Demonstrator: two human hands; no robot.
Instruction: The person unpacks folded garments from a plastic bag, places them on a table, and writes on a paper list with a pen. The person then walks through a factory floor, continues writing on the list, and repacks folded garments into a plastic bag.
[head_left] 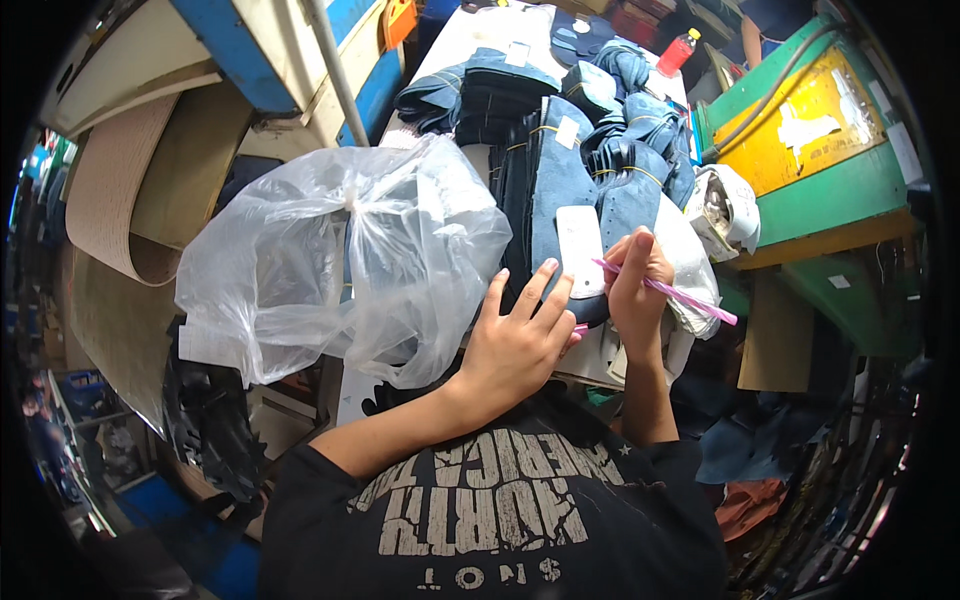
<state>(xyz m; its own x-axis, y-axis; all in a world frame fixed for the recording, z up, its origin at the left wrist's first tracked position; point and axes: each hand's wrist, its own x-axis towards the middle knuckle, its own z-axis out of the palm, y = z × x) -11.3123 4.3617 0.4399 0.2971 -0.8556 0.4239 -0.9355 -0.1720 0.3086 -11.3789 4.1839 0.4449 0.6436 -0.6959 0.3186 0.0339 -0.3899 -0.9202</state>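
My right hand [638,285] is closed around a slim pink pen [690,298], its tip pointing left at a white card tag [577,240]. The tag lies on a stack of blue cut pieces [562,180], which look like leather or suede. My left hand [525,335] rests at the near end of the stack, fingers stretched and apart, fingertips beside the tag's lower edge. A small pink piece [581,329] shows by its thumb; whether the hand grips it, I cannot tell. Left of that hand sits a knotted clear plastic bag [400,260], its contents mostly hidden.
More bundles of blue pieces [630,180], some banded, cover the table behind. A red bottle with a yellow cap [678,52] stands at the far right. Beside the table are a green and yellow machine [800,130] on the right and curled sheet material [120,190] on the left.
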